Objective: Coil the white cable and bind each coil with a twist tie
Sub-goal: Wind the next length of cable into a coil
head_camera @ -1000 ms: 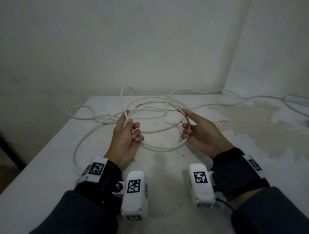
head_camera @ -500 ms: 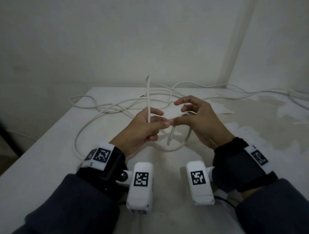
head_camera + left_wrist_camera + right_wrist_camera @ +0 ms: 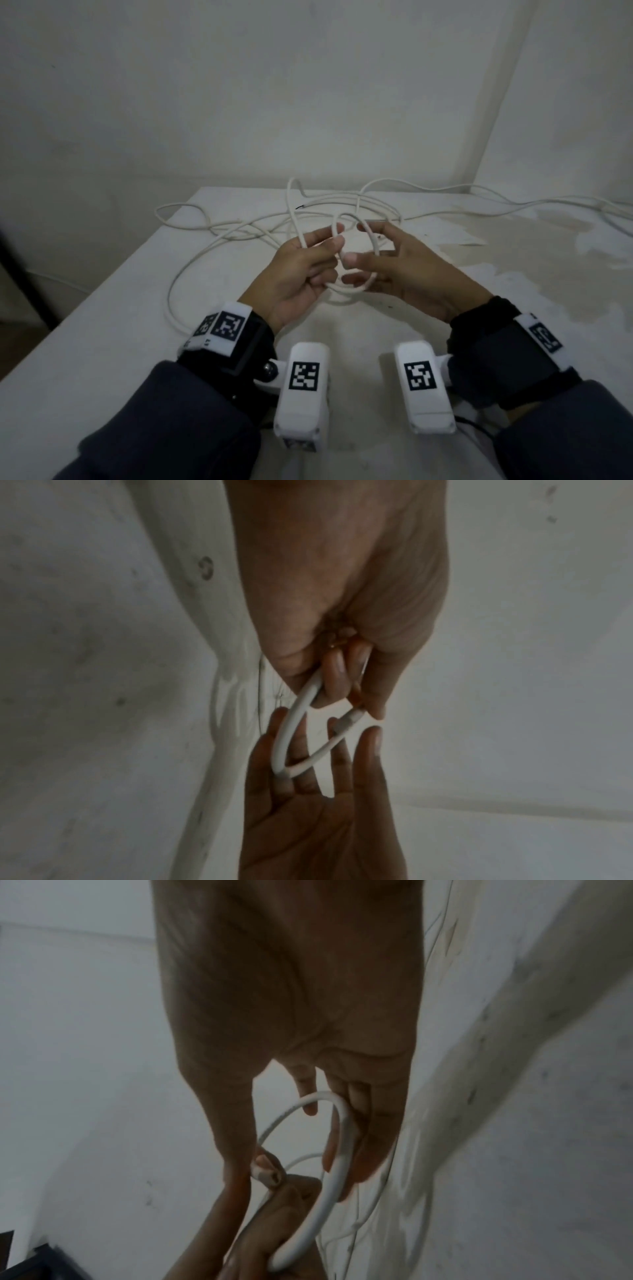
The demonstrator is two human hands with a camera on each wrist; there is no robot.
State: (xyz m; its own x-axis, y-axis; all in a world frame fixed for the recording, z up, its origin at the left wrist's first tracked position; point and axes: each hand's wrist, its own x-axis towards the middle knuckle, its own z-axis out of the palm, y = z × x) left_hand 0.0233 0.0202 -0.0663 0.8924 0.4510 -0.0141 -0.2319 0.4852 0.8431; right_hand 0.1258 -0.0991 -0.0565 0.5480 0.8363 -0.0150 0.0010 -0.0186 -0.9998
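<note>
Your left hand [image 3: 301, 270] is gripping the white cable [image 3: 371, 240], fingers curled round it, holding one side of a small loop above the tabletop [image 3: 113, 325]. Your right hand [image 3: 407, 270] is sitting inside that loop with fingers mostly extended: the strand is running across them, and the thumb is meeting your left thumb at the loop's near side (whether the right thumb is actually pinching the strand, I cannot tell). The cable is looking thin, round, plain white and fairly stiff, keeping a smooth curve in the loop. From your left hand one strand is rising toward the far tabletop, where the rest is lying in loose, overlapping, unbound loops; one loop is hanging past the left edge and further runs are trailing off right along the wall [image 3: 308, 85]. A dark tip is showing at one cable end near the back.
</note>
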